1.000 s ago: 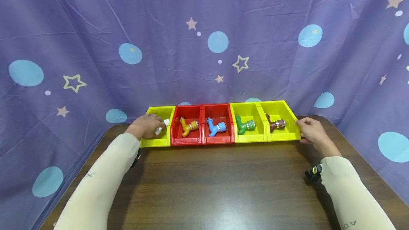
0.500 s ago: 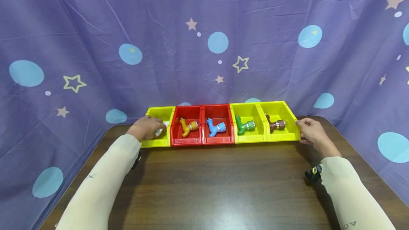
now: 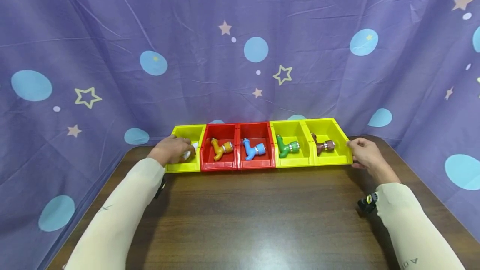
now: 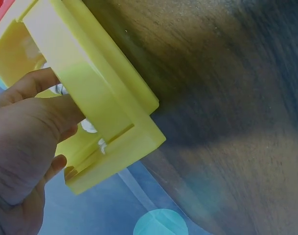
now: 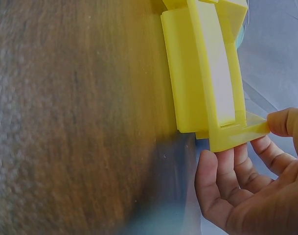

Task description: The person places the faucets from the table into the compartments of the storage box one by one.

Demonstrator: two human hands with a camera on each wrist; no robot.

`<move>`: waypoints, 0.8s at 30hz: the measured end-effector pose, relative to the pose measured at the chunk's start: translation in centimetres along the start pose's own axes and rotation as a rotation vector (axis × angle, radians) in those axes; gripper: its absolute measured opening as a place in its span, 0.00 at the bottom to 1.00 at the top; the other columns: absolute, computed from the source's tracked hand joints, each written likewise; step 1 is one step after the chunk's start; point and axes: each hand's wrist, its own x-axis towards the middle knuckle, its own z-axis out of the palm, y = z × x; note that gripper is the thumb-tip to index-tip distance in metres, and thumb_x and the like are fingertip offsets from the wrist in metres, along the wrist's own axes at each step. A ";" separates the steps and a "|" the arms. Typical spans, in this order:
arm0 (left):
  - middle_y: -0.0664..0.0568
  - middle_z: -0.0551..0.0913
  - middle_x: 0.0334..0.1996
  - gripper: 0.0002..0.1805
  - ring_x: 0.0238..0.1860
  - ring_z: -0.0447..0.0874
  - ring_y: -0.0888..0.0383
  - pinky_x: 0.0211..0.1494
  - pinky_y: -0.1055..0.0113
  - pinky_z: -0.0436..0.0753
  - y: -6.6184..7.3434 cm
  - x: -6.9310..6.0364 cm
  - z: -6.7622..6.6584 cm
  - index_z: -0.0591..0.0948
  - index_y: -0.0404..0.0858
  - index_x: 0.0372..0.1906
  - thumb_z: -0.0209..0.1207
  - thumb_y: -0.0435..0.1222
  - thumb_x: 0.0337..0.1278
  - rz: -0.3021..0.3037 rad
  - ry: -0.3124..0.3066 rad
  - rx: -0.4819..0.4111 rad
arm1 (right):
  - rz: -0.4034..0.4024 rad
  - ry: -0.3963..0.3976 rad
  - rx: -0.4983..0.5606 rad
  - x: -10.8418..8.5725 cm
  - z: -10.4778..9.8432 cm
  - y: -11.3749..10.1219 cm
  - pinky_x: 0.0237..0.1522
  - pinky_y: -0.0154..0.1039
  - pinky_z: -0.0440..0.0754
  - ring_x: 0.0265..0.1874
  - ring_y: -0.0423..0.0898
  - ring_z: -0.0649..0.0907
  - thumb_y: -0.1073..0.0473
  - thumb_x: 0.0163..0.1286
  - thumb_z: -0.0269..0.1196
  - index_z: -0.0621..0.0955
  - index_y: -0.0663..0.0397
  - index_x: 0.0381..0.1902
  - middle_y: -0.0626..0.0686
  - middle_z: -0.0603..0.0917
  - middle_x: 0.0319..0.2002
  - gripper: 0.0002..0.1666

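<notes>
My left hand reaches into the yellow bin at the left end of a row. Its thumb and fingers curl on a white tap, mostly hidden by the hand and the bin's front. At the row's other end my right hand pinches the side wall of another yellow bin, thumb on the rim and fingers against the outside. That bin holds a brown tap. Between the hands lie a green tap, a blue tap and a mustard-yellow tap, one per bin.
Two red bins sit in the middle of the row, side by side with the yellow ones. The row stands near the back of a brown wooden table. Behind it hangs a purple curtain with stars and blue dots.
The left hand has shifted very slightly in the left bin, and the visible white part tilts a little differently. The right hand and the bins stay in place.
</notes>
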 end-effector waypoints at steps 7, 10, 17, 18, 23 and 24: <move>0.52 0.81 0.46 0.13 0.53 0.80 0.46 0.61 0.44 0.73 -0.1 -0.3 -0.3 0.86 0.53 0.52 0.67 0.38 0.63 -0.007 0.004 0.004 | -0.009 -0.008 0.006 0.2 0.0 -0.2 0.38 0.44 0.88 0.39 0.50 0.79 0.44 0.79 0.49 0.73 0.66 0.55 0.67 0.72 0.57 0.28; 0.52 0.80 0.46 0.14 0.53 0.79 0.46 0.61 0.44 0.72 -0.4 -0.4 -0.2 0.85 0.52 0.53 0.67 0.39 0.64 -0.018 0.008 -0.001 | -0.001 -0.017 0.009 0.2 -0.1 -0.2 0.39 0.45 0.88 0.39 0.49 0.79 0.45 0.79 0.49 0.73 0.66 0.56 0.66 0.72 0.56 0.28; 0.51 0.81 0.51 0.12 0.56 0.76 0.45 0.62 0.42 0.71 -0.2 -0.8 0.0 0.85 0.51 0.53 0.64 0.42 0.67 -0.060 0.073 -0.030 | 0.031 -0.055 0.021 0.3 -0.5 -0.2 0.41 0.45 0.88 0.37 0.46 0.80 0.43 0.80 0.50 0.72 0.68 0.57 0.59 0.74 0.47 0.30; 0.51 0.81 0.51 0.12 0.57 0.76 0.45 0.63 0.42 0.71 -0.1 -0.9 0.0 0.86 0.51 0.53 0.64 0.42 0.68 -0.070 0.086 -0.034 | 0.033 -0.060 0.018 0.3 -0.6 -0.2 0.41 0.45 0.88 0.36 0.45 0.80 0.42 0.79 0.51 0.72 0.68 0.57 0.58 0.74 0.45 0.31; 0.50 0.83 0.54 0.12 0.58 0.76 0.44 0.64 0.39 0.70 0.5 -1.3 0.1 0.86 0.49 0.53 0.62 0.43 0.69 -0.096 0.161 -0.068 | 0.026 -0.050 -0.018 0.1 -1.1 0.1 0.40 0.43 0.89 0.34 0.42 0.82 0.39 0.78 0.53 0.71 0.68 0.58 0.56 0.77 0.41 0.34; 0.50 0.83 0.54 0.12 0.58 0.76 0.44 0.64 0.39 0.70 0.6 -1.4 0.1 0.86 0.49 0.53 0.62 0.43 0.69 -0.099 0.176 -0.077 | 0.020 -0.046 -0.028 0.1 -1.2 0.1 0.40 0.43 0.89 0.34 0.42 0.82 0.39 0.78 0.54 0.71 0.68 0.58 0.57 0.77 0.41 0.35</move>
